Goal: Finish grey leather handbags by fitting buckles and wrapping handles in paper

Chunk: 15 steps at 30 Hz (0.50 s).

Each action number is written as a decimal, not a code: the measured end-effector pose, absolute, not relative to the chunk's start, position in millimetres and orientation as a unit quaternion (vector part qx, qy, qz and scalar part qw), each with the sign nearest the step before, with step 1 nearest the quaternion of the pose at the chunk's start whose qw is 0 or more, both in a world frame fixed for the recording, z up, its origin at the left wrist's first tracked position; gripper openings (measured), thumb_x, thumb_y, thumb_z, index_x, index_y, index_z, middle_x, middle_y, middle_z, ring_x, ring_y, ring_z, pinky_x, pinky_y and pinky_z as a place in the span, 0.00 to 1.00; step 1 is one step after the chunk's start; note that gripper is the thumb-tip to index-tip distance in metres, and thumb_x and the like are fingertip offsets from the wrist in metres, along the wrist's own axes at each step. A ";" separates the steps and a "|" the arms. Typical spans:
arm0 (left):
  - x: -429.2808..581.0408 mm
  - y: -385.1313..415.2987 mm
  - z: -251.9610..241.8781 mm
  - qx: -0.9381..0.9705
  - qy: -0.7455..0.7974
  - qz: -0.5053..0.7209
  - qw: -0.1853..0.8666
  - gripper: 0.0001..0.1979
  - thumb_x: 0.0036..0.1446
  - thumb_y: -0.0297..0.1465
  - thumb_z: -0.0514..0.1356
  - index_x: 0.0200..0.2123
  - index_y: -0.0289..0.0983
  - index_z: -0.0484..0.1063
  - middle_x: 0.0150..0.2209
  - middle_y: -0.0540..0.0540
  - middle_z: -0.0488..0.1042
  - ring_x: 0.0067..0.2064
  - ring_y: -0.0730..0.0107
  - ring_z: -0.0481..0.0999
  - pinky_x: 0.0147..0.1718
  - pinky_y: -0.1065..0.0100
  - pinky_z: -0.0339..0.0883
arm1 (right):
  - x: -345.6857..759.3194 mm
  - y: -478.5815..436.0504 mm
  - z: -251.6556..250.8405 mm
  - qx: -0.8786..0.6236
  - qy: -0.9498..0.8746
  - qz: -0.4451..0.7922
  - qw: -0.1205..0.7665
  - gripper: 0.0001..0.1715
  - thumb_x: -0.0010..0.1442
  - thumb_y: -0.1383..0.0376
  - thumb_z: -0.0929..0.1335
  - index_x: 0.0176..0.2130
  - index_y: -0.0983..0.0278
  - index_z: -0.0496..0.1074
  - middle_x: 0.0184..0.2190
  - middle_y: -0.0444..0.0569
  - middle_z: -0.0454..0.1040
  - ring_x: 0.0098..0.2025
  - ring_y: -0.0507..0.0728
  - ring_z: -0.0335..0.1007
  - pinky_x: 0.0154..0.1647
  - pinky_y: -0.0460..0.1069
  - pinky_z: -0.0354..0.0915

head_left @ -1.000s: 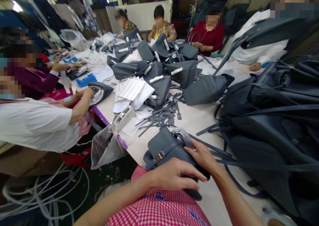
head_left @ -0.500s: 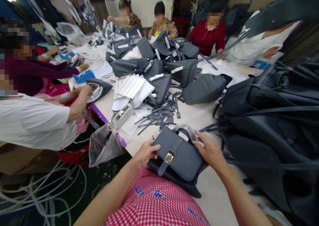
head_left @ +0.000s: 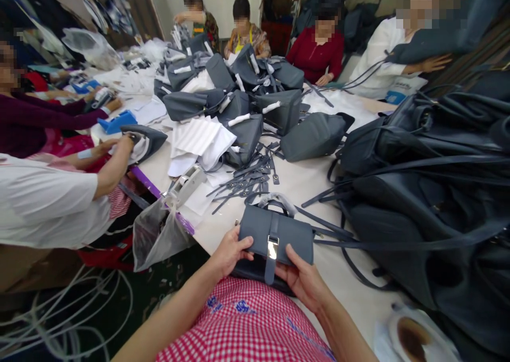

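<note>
Just beyond the handbag (head_left: 255, 229), loose straps (head_left: 255, 180) clutter the table (head_left: 303, 181).

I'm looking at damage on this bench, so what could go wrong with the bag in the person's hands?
The bag, held by the left hand and right hand, is close to the table's near edge, so a slip might drop it.

The shiny clasp is close to the right thumb and could get smudged.

Long straps run between the bag and the heap on the right, and might snag.
</note>
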<state>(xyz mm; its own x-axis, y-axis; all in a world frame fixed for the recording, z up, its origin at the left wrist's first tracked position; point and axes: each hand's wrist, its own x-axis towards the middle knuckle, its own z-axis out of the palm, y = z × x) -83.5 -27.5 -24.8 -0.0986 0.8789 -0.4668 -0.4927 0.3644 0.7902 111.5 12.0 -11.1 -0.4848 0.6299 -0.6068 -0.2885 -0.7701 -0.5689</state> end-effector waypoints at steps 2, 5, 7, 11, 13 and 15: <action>-83.0 -29.3 -19.1 0.236 0.574 0.510 0.596 0.19 0.49 0.37 0.67 0.42 0.34 0.68 0.30 0.50 0.72 0.27 0.72 0.72 0.24 0.71 0.69 | 99.5 13.3 -9.3 -0.429 -0.176 0.833 0.302 0.26 0.50 0.60 0.77 0.47 0.66 0.73 0.42 0.54 0.82 0.40 0.62 0.81 0.43 0.56 0.76; -80.9 -35.7 -7.2 0.377 0.696 0.477 0.383 0.17 0.54 0.30 0.61 0.48 0.36 0.68 0.41 0.43 0.73 0.42 0.61 0.74 0.41 0.60 0.72 | 95.0 10.3 -4.8 -0.426 -0.151 0.837 0.308 0.25 0.50 0.61 0.77 0.46 0.69 0.74 0.41 0.57 0.82 0.41 0.64 0.81 0.43 0.57 0.77; -78.3 -41.0 2.5 0.470 0.725 0.454 0.217 0.16 0.58 0.26 0.55 0.50 0.37 0.67 0.48 0.40 0.71 0.51 0.59 0.70 0.50 0.56 0.66 | 96.5 7.6 -2.8 -0.426 -0.132 0.836 0.321 0.25 0.49 0.61 0.78 0.44 0.70 0.74 0.41 0.58 0.82 0.41 0.65 0.81 0.43 0.57 0.78; -75.8 -45.9 23.0 0.587 0.719 0.363 0.081 0.12 0.58 0.22 0.48 0.29 0.38 0.68 0.41 0.41 0.73 0.46 0.59 0.70 0.46 0.57 0.64 | 100.2 4.2 0.1 -0.416 -0.119 0.838 0.332 0.25 0.47 0.61 0.79 0.43 0.69 0.75 0.42 0.57 0.82 0.41 0.64 0.81 0.44 0.57 0.77; -75.3 -45.5 32.8 0.617 0.711 0.323 0.100 0.12 0.57 0.22 0.48 0.25 0.38 0.64 0.33 0.45 0.72 0.39 0.62 0.70 0.40 0.61 0.63 | 101.5 2.6 2.6 -0.411 -0.122 0.839 0.334 0.22 0.48 0.60 0.78 0.41 0.68 0.76 0.41 0.56 0.82 0.41 0.64 0.81 0.45 0.58 0.77; -72.6 -44.9 41.3 0.628 0.707 0.289 0.149 0.11 0.59 0.23 0.47 0.27 0.39 0.64 0.28 0.48 0.70 0.33 0.65 0.69 0.35 0.65 0.62 | 102.6 -0.1 5.2 -0.407 -0.132 0.838 0.337 0.21 0.49 0.59 0.78 0.41 0.68 0.77 0.40 0.55 0.82 0.41 0.64 0.81 0.47 0.59 0.76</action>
